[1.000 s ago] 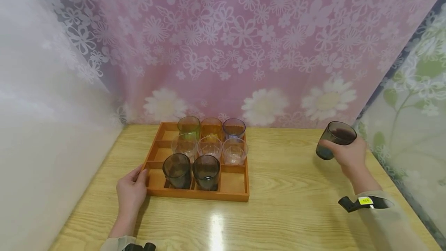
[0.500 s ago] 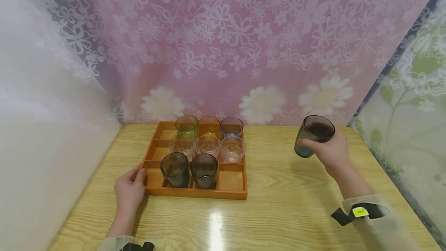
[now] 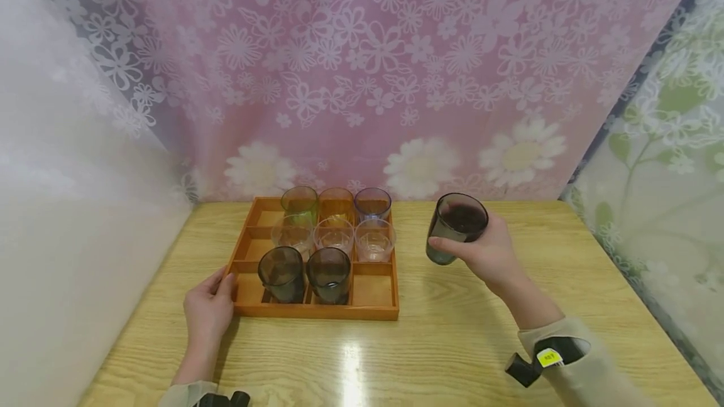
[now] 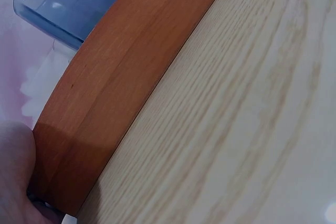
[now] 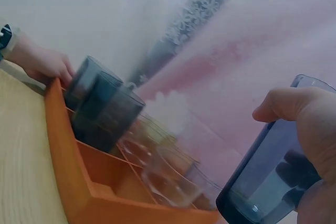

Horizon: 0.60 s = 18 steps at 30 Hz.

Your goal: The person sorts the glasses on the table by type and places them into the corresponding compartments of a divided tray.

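Observation:
My right hand (image 3: 491, 255) grips a smoky grey glass tumbler (image 3: 449, 240) round its side, held slightly tilted above the table, right of the tray. In the right wrist view the thumb lies across the tumbler (image 5: 262, 177) and fingertips show through the glass. My left hand (image 3: 208, 306) pinches the near left edge of a divided wooden tray (image 3: 317, 311). Two more smoky tumblers, one left (image 3: 281, 275) and one right (image 3: 329, 275), stand in the tray's front row. The front right compartment (image 3: 372, 287) shows its bare wooden floor.
Clear glasses (image 3: 374, 242) fill part of the tray's middle row. Behind them stand a green glass (image 3: 300, 205), an amber glass (image 3: 336, 205) and a blue-purple glass (image 3: 372, 205). A floral pink curtain (image 3: 339, 80) hangs behind the wood-grain table (image 3: 452, 344).
My right hand has carried the smoky tumbler left across the table, from the far right toward the tray. My left hand has stayed at the tray's edge, and the glasses in it have not moved.

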Each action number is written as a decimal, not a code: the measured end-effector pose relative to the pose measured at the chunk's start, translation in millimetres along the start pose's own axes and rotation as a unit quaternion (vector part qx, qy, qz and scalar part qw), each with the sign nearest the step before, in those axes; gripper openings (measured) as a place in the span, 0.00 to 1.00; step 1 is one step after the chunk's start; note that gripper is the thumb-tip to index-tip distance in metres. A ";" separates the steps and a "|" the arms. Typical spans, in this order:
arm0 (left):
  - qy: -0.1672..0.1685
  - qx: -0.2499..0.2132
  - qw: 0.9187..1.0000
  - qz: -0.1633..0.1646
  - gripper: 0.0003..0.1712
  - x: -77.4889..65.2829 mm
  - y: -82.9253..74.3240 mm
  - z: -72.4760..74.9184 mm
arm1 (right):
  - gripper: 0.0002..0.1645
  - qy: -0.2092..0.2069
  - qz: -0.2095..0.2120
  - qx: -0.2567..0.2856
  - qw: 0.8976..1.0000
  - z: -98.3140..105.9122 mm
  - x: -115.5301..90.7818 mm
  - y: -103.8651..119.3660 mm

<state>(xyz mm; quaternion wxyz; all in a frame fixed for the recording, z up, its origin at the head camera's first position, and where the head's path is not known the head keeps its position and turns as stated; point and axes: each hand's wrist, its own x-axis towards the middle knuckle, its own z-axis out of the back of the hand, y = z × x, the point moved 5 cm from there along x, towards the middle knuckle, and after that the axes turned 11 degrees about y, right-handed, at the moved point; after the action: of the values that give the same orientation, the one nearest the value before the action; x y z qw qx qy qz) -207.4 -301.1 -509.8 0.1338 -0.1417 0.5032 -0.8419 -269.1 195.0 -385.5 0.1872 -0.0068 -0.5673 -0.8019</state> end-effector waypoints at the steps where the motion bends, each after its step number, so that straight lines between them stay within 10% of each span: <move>1: 0.000 -0.001 1.000 -0.001 0.19 -0.2 -0.6 0.2 | 0.36 0.006 0.002 0.003 1.000 -4.9 0.9 0.7; 18: -0.006 0.012 1.000 0.003 0.19 -0.8 0.3 0.2 | 0.39 0.066 0.033 0.060 0.995 -83.6 2.2 -4.4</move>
<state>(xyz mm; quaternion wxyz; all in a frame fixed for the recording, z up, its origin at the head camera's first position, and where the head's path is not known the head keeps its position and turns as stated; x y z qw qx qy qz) -206.6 -301.1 -510.1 0.1412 -0.1435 0.4928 -0.8465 -255.7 119.3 -418.7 0.2511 0.0388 -0.5999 -0.7586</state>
